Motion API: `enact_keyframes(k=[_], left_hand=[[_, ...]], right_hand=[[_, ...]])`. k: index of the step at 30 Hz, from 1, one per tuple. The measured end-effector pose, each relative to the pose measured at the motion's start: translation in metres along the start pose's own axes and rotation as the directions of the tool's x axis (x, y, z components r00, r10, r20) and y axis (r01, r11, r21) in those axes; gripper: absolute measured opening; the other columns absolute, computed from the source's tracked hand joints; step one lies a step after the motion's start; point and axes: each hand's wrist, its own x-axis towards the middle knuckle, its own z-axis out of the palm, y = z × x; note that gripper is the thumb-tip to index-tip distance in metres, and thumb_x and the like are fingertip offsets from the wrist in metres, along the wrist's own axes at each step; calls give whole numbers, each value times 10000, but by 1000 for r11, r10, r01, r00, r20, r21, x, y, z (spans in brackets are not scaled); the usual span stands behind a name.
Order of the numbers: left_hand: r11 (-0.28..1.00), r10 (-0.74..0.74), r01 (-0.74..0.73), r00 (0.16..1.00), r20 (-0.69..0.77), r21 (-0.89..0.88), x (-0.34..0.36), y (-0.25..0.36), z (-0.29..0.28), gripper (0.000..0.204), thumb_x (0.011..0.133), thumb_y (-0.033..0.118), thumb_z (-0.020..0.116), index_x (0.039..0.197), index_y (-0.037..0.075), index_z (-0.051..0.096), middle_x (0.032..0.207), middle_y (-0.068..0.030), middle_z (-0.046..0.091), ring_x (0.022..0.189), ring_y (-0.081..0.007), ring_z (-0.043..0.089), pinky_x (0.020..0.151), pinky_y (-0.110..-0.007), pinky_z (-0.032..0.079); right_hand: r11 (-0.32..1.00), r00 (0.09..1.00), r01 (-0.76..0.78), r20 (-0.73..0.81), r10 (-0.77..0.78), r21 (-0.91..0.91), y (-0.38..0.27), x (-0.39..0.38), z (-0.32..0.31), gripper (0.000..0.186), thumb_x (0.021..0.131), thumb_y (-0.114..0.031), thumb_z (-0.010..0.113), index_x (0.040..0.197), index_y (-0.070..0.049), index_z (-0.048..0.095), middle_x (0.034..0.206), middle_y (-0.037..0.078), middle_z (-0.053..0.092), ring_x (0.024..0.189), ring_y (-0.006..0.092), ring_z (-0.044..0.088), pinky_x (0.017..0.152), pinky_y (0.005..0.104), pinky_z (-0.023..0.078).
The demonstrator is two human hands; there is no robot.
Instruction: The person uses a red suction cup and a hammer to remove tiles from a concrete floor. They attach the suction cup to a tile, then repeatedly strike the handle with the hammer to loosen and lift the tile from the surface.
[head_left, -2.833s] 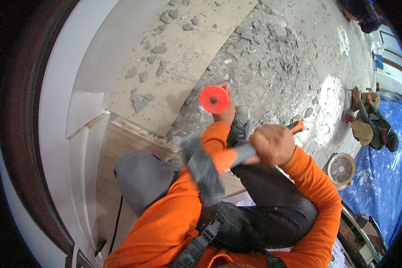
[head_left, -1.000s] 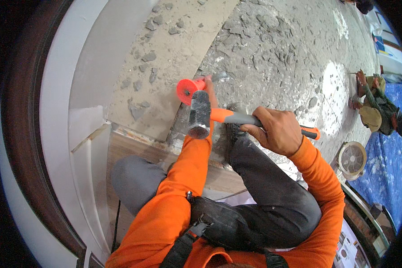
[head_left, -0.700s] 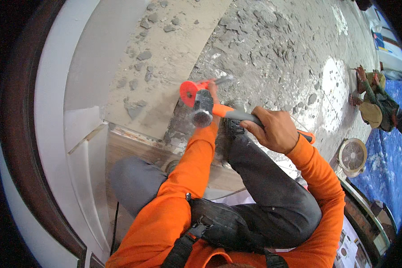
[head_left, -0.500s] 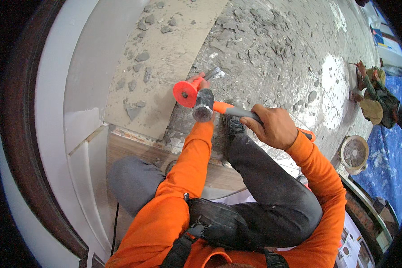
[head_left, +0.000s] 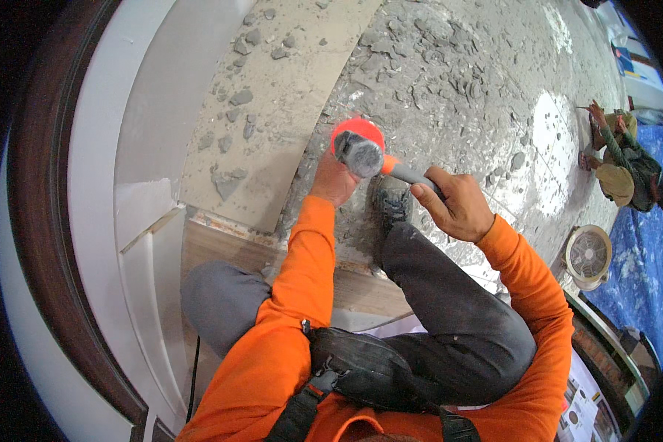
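Observation:
My right hand point(head_left: 457, 202) is closed on the grey and orange handle point(head_left: 412, 177) of a hammer. The hammer's grey head point(head_left: 359, 153) lies over the round red guard point(head_left: 346, 127) of a chisel, covering much of it; whether they touch I cannot tell. My left hand point(head_left: 333, 177) is closed on the chisel beneath the guard, partly hidden by the hammer head, and the blade is out of sight. Below them is a floor point(head_left: 449, 88) of broken grey screed. To the left runs a beige tile strip point(head_left: 280, 110) strewn with grey chips.
A white door frame point(head_left: 110, 110) with dark wood trim is at left. My shoe point(head_left: 390, 205) rests on the floor between my arms. At right, a crouching person point(head_left: 630, 173) holds a thin tool, near a round fan point(head_left: 588, 254) and a blue tarp point(head_left: 630, 295).
The red guard and hammer head have shifted right and slightly up. The chisel's blade, visible half a second ago, is now hidden. My right hand has risen slightly in the picture.

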Motion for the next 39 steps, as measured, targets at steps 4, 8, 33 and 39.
enact_keyframes(k=[4,8,33,39], left_hand=[[857,-243,309,948,206,-413,-11,9,-5,417,981,313,598,1339,115,514,1224,-222,631,1098,-320,654,906,-474,570],[942,-334,333,942,-19,-35,-12,13,3,406,986,394,588,1236,77,549,1134,-211,663,903,-269,690,774,-398,593],[855,-485,512,845,-226,78,3,22,7,362,931,439,667,983,84,616,774,-38,605,577,-128,578,497,-279,488],[865,-465,495,853,-238,82,13,5,-32,354,917,444,677,918,96,612,703,-52,621,540,-177,594,510,-322,505]], right_hand=[[995,999,25,37,-21,-101,6,-4,2,415,974,-441,590,880,-37,610,551,186,553,552,406,620,524,495,470],[973,996,56,73,-40,-223,7,-12,6,407,957,-453,613,898,-51,599,583,171,584,570,389,638,527,487,489],[866,940,329,46,-337,-378,10,-13,28,474,896,-534,633,825,-81,514,656,109,571,577,340,624,501,446,492],[903,935,350,28,-354,-250,-24,-18,34,475,886,-531,642,806,-84,505,666,105,564,577,320,623,502,434,488]])
